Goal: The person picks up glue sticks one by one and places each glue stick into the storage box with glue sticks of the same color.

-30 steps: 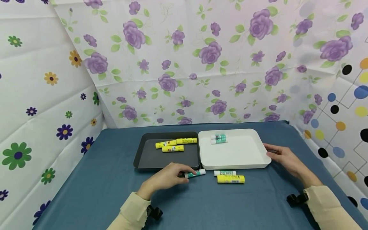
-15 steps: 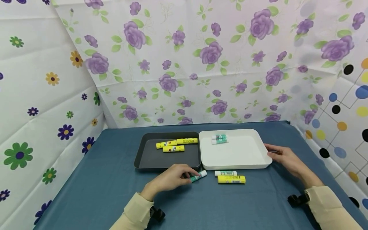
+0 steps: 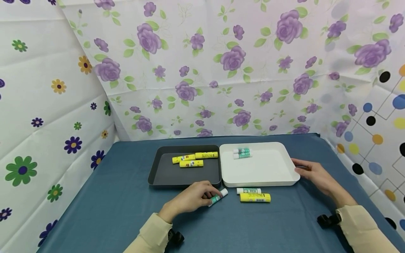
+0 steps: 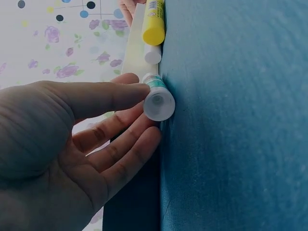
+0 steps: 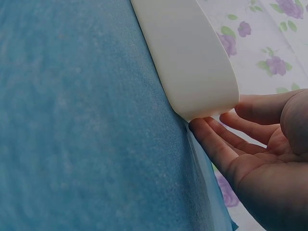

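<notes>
My left hand (image 3: 193, 197) pinches a small green-and-white glue stick (image 3: 220, 196) between thumb and fingers, just in front of the dark tray. In the left wrist view the white round end of that glue stick (image 4: 159, 105) faces the camera, beside the thumb. At the right, my right hand (image 3: 319, 179) touches the side of the white tray (image 3: 269, 170) with its fingertips. The right wrist view shows the fingers rather straight, the thumb near the rim and other fingertips at the base. Another green-and-white glue stick (image 3: 249, 190) and a larger yellow glue stick (image 3: 255, 198) lie before the white tray.
The dark tray (image 3: 164, 177) stands left of the white one and holds three yellow glue sticks (image 3: 191, 163). Two green-and-white glue sticks (image 3: 242, 155) lie at the white tray's back left. Blue cloth (image 3: 110, 207) covers the table; flowered sheets (image 3: 209, 70) hang behind.
My left hand has moved slightly right and toward me, and the glue stick in it has turned from nearly level to slanted. My right hand keeps its place on the white tray.
</notes>
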`<state>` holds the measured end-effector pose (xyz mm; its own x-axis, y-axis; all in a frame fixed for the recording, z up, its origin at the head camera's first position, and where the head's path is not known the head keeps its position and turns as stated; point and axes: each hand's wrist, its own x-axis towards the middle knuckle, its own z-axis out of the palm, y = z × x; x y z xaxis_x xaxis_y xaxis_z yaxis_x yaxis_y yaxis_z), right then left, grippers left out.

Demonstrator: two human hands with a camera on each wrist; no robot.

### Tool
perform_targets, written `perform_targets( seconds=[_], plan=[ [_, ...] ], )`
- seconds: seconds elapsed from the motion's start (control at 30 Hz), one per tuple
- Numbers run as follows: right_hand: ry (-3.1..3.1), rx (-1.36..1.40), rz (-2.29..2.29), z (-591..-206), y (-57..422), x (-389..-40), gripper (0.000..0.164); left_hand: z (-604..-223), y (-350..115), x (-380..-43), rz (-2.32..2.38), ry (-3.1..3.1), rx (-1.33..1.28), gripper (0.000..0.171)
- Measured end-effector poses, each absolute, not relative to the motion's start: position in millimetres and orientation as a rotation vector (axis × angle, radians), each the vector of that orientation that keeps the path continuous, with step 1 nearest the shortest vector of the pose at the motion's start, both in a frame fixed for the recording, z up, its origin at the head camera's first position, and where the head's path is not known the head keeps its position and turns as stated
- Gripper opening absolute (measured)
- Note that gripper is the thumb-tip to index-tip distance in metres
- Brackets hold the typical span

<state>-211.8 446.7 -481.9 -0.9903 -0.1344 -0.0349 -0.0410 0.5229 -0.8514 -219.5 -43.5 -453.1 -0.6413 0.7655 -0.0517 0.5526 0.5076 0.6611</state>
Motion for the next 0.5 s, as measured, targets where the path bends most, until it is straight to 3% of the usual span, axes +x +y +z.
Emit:
perform_targets(
  seconds=[0.5],
  plan=[
    [2.661, -0.167, -1.487, -482.1, 446.7, -211.9, 0.063, -450.0, -44.8, -220.9, 0.821, 2.374, 1.087, 0.042]
  ],
)
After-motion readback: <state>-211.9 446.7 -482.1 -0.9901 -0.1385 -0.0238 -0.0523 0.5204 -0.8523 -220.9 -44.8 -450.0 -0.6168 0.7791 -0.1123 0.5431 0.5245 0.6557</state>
